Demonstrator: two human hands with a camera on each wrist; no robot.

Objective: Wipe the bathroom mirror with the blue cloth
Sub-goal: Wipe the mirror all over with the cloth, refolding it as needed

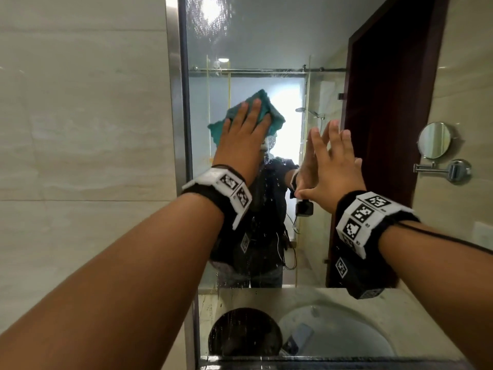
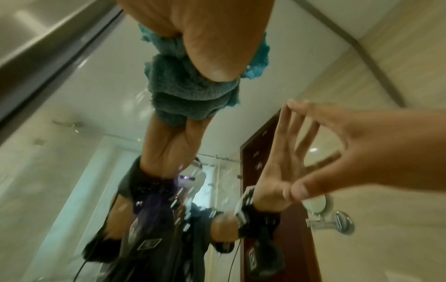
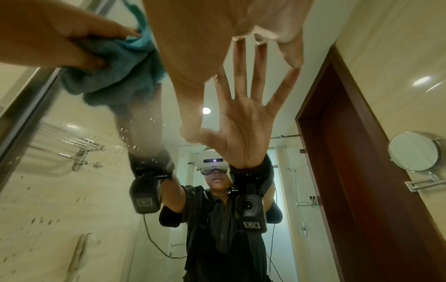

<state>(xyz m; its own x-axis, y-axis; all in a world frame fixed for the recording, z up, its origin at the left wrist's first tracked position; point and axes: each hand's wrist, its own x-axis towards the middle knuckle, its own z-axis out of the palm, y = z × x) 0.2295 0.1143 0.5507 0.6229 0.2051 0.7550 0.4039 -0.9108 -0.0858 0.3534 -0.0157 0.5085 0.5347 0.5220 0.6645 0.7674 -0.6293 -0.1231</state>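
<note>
Head view: left hand (image 1: 241, 137) presses blue cloth (image 1: 262, 114) flat on mirror (image 1: 266, 44); right hand (image 1: 333, 166) open, fingertips touching glass.

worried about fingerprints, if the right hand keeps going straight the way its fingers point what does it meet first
The mirror glass itself: the right hand is open, and its fingertips already seem to touch their reflection. No cloth lies between, so prints look likely.

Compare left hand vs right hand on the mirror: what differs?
The left hand presses the blue cloth flat against the mirror; the right hand holds nothing, its bare fingertips on the glass. The left hand sits higher and nearer the mirror's left edge; the right hand lower, toward the middle. Both have straight fingers.
</note>
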